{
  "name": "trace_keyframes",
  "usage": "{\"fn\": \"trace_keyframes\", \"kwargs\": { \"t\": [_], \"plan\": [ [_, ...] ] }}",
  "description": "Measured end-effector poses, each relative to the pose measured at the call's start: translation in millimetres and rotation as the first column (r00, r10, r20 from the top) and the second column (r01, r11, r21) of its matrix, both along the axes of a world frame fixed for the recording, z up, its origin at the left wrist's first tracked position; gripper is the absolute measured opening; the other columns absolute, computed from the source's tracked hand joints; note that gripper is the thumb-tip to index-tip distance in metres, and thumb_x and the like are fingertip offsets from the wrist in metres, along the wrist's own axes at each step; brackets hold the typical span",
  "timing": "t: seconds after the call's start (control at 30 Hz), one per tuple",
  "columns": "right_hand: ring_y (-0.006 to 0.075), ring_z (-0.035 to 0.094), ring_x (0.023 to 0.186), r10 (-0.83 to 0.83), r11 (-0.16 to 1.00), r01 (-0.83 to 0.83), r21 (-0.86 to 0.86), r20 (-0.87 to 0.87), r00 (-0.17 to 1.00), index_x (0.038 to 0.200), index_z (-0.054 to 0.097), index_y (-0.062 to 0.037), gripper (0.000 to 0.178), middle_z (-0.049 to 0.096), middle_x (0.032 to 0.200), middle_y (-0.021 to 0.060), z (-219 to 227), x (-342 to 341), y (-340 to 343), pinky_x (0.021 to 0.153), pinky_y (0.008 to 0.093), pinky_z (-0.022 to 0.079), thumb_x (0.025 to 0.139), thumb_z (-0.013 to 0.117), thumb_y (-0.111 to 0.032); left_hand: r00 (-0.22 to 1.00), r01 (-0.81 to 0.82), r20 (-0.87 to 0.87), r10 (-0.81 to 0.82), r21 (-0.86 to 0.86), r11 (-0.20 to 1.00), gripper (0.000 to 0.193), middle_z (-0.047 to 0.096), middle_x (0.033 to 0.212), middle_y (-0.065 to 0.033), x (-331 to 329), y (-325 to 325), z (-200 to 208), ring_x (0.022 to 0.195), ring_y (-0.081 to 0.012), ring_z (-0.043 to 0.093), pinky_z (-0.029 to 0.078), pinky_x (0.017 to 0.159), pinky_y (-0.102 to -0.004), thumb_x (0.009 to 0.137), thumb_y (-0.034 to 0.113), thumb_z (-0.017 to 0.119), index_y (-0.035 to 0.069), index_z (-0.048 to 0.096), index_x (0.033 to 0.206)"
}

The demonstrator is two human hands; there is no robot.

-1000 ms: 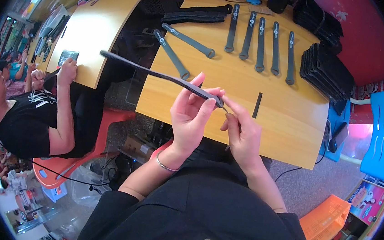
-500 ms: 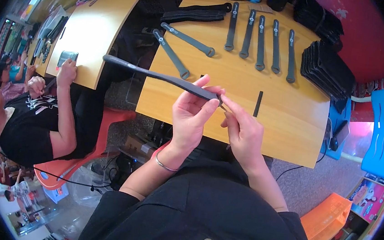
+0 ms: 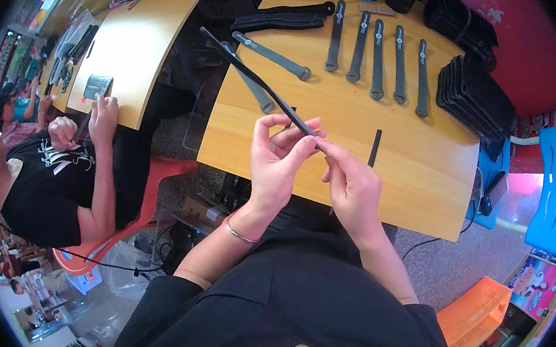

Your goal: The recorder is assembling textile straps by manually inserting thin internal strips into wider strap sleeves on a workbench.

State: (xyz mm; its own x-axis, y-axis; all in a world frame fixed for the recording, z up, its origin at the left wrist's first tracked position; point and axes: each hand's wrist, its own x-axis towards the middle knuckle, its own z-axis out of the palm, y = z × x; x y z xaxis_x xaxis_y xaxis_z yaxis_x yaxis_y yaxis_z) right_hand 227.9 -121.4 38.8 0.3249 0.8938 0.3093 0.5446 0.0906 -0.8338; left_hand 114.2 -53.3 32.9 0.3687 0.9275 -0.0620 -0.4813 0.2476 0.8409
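A long, thin dark strap (image 3: pixel 253 77) is held edge-on above the table's near side, its free end reaching up and to the left. My left hand (image 3: pixel 275 163) pinches it near the lower end between thumb and fingers. At that same end, the fingertips of my right hand (image 3: pixel 358 184) are pressed together on the strap; whether they hold anything else there is hidden. Beyond the hands lie grey-green straps with looped ends: several in a row, including one strap (image 3: pixel 378 60), and two at the left, one of them a slanted strap (image 3: pixel 272 55).
On the wooden table (image 3: pixel 416 179) lie a narrow black strip (image 3: pixel 375 148), a bundle of black straps (image 3: pixel 281 18) and stacked black straps (image 3: pixel 473 98) at the right. A co-worker (image 3: pixel 60 174) sits at a second table (image 3: pixel 127 41). An orange crate (image 3: pixel 474 316) stands lower right.
The strap's free end has swung up and to the right, and the strap has turned from showing its flat side to nearly edge-on. Both hands keep their grip on its lower end.
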Motion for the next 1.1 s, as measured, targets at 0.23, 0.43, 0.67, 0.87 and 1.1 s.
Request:
{"fn": "trace_keyframes", "kwargs": {
  "t": [0.23,0.43,0.67,0.87,1.1],
  "plan": [
    [0.0176,0.060,0.053,0.015,0.997,-0.031,-0.076,-0.198,0.980,0.109,0.063,-0.0122,0.026,0.060,0.064,0.0083,-1,2,0,0.049,0.0302,0.044,0.085,0.059,-0.002,0.993,0.024,-0.122,-0.002,0.179,0.984,0.016,0.057,0.118,-0.0241,1,-1,-12,0.104,-0.0259,0.062,0.050,0.091,-0.0355,0.084,-0.007,0.061,-0.002,0.052,0.096],
    [0.0169,0.058,0.052,0.001,0.999,-0.011,-0.042,-0.230,0.973,0.108,0.063,-0.0120,0.023,0.058,0.063,0.0077,-5,1,3,0.048,0.0293,0.043,0.087,0.058,-0.004,0.994,0.014,-0.113,0.007,0.181,0.983,0.014,0.059,0.117,-0.0231,1,0,-16,0.103,-0.0238,0.062,0.050,0.090,-0.0341,0.084,-0.007,0.062,-0.006,0.058,0.098],
    [0.0194,0.058,0.053,-0.079,0.997,0.081,-0.017,0.065,0.995,0.107,0.064,-0.0146,0.028,0.058,0.063,0.0048,-3,1,4,0.049,0.0326,0.044,0.082,0.062,-0.004,0.981,-0.052,-0.177,0.084,0.178,0.983,0.017,0.061,0.112,-0.0184,5,-2,-16,0.095,-0.0138,0.062,0.051,0.083,-0.0234,0.084,-0.008,0.061,-0.009,0.063,0.100],
    [0.0183,0.059,0.055,-0.094,0.995,0.084,0.058,0.195,0.976,0.105,0.064,-0.0101,0.027,0.063,0.070,0.0078,-2,2,3,0.050,0.0299,0.044,0.081,0.061,0.002,0.987,-0.070,-0.133,0.084,0.108,0.992,0.015,0.063,0.109,-0.0164,9,-3,-17,0.094,-0.0136,0.063,0.050,0.083,-0.0237,0.084,-0.008,0.060,-0.008,0.064,0.099],
    [0.0182,0.059,0.055,-0.088,0.996,0.081,0.037,0.221,0.971,0.105,0.064,-0.0101,0.025,0.061,0.068,0.0072,-1,-1,1,0.050,0.0305,0.044,0.082,0.061,0.000,0.995,-0.068,-0.066,0.071,0.047,0.997,0.007,0.064,0.105,-0.0137,11,-7,-17,0.092,-0.0131,0.063,0.050,0.085,-0.0251,0.085,-0.007,0.059,-0.005,0.060,0.091]
  ]
}}
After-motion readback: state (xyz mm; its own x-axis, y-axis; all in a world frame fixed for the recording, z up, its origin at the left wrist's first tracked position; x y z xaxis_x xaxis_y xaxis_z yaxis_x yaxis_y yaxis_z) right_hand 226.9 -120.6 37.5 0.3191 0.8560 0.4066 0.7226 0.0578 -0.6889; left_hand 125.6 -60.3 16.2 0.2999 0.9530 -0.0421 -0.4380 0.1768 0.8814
